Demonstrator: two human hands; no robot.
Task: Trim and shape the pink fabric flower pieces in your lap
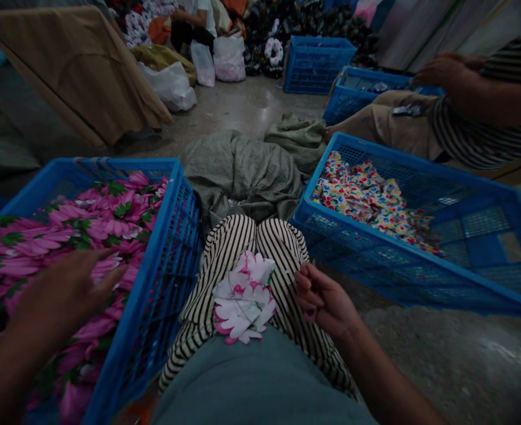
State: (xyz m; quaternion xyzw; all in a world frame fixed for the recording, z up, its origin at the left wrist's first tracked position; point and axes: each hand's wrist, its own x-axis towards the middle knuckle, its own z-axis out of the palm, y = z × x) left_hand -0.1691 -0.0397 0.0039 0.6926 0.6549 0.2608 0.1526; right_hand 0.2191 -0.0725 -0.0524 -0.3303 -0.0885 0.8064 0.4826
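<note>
My left hand (61, 298), a little blurred, hovers over the left crate with its fingers stretched out and nothing seen in them. Beneath it lie many pink petal-shaped fabric pieces (96, 221) with green leaf parts. On my striped lap rest several white flower-shaped fabric pieces (245, 307) with pink edges. Beside them, over my right thigh, my right hand (325, 301) is closed, thumb and fingertips pinched together. Whatever sits in that pinch, if anything, is too small to make out.
A blue crate (154, 236) stands at my left. At my right another blue crate (420, 271) holds colourful dotted fabric pieces (367, 192). Grey-green sacks (243, 168) lie ahead. A co-worker in a striped top (477, 127) sits at right; another person (198, 20) sits far back.
</note>
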